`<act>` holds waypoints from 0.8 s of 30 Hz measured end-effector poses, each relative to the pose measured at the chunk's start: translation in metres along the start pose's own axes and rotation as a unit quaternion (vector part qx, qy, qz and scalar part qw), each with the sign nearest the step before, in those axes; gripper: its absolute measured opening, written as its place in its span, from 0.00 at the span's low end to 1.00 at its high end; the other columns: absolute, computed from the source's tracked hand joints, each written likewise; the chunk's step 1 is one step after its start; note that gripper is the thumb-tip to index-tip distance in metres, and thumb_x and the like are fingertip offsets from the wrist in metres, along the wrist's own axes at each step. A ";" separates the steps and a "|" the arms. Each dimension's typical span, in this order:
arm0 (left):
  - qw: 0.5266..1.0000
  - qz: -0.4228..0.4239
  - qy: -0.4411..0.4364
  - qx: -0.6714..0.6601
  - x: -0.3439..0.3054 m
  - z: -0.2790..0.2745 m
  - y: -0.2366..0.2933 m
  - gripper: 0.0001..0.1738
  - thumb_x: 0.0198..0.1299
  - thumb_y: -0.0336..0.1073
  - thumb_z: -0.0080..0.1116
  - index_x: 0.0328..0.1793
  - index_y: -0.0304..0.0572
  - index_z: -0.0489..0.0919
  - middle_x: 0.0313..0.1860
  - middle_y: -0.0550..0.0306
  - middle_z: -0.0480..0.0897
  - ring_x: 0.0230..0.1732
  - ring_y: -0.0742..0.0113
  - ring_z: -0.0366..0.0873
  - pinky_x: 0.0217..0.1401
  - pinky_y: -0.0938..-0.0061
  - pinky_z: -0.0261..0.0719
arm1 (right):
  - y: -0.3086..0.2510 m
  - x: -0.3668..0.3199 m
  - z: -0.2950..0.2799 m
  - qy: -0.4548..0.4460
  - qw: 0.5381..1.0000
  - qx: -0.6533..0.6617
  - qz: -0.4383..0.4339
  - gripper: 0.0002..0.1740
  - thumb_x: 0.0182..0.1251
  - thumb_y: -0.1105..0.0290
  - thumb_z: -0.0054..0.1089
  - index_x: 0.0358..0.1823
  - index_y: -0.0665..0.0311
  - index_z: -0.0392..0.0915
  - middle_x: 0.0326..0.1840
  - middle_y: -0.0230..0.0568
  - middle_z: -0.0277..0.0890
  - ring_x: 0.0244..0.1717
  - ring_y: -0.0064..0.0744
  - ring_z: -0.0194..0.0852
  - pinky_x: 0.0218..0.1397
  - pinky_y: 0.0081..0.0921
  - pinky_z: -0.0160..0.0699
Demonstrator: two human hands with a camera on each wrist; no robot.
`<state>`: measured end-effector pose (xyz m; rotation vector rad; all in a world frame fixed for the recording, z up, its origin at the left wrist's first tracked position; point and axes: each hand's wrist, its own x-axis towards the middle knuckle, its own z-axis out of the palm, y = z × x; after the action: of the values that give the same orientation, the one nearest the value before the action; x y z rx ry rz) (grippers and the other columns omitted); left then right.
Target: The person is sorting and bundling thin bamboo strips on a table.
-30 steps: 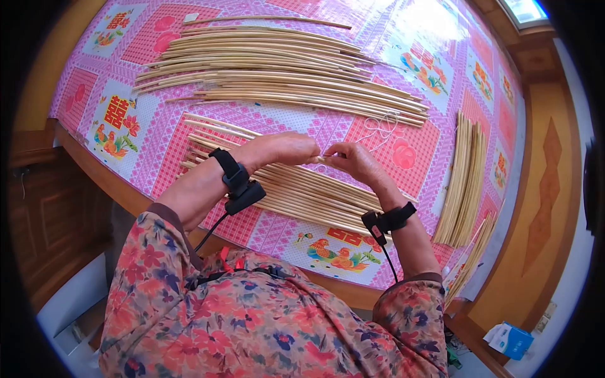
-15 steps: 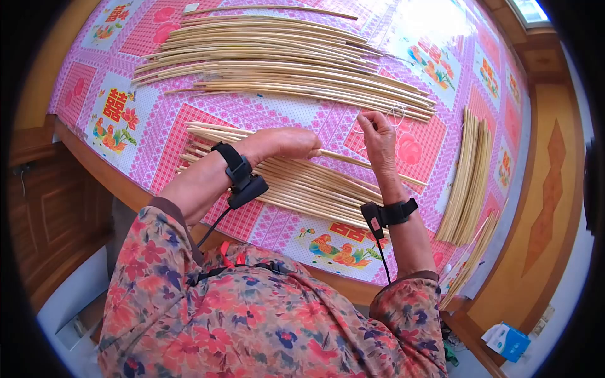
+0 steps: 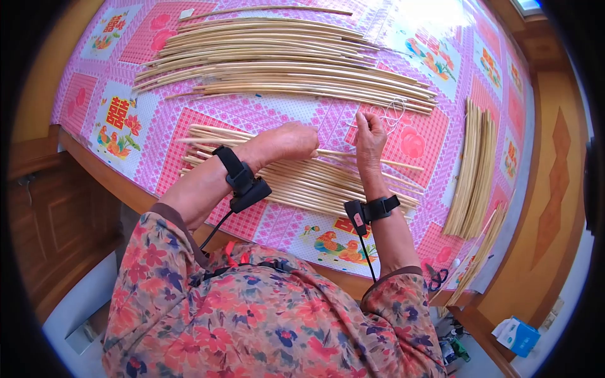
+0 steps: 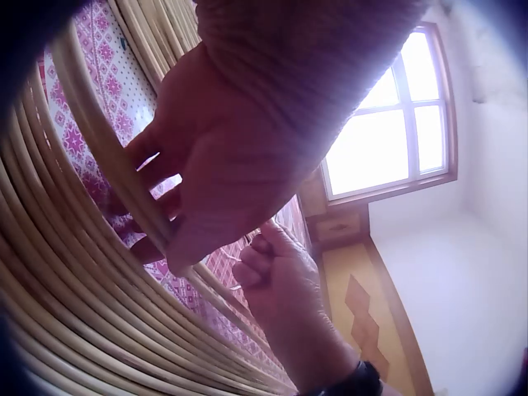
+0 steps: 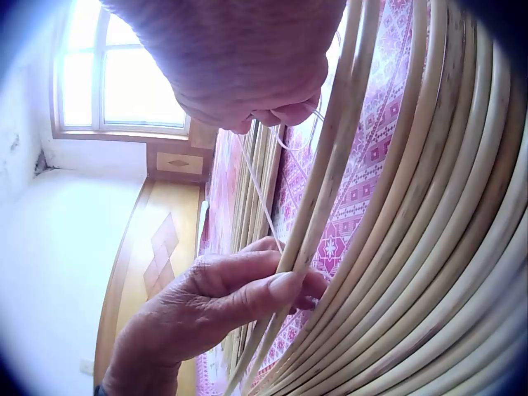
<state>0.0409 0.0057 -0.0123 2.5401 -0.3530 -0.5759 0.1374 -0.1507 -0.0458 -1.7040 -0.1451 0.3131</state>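
Observation:
The left hand (image 3: 291,140) grips the far edge rods of a row of pale sticks (image 3: 296,189). In the right wrist view that hand (image 5: 219,301) pinches two sticks (image 5: 330,165) between thumb and fingers, with a white string (image 5: 262,198) running up from there. Raised to the right of it, the right hand (image 3: 370,135) has its fingertips pinched on the string, seen also in the right wrist view. Loops of the string (image 3: 395,114) lie beyond the right hand on the patterned cloth.
A wide spread of sticks (image 3: 283,60) lies at the back. At the right stand out two bundles (image 3: 469,170) and some thinner sticks (image 3: 476,258), with scissors (image 3: 436,277) near the table edge. A blue packet (image 3: 520,337) is beyond the table.
The right hand has parted from the left hand and moved up and right, then slightly back left. The left hand has stayed near the same place on the sticks.

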 end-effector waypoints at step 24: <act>0.956 0.006 0.290 0.044 -0.009 0.044 0.024 0.15 0.50 0.32 0.47 0.45 0.44 0.73 0.41 0.56 0.73 0.45 0.59 0.70 0.48 0.67 0.66 | 0.001 0.005 0.007 -0.002 0.999 0.045 0.020 0.08 0.58 0.67 0.56 0.31 0.65 0.75 0.21 0.26 0.69 0.22 0.14 0.60 0.25 0.16 0.62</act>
<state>0.0088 -0.0299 -0.0310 2.6422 -0.1798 0.2088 0.1401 -0.1425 -0.0483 -1.6198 -0.0980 0.3478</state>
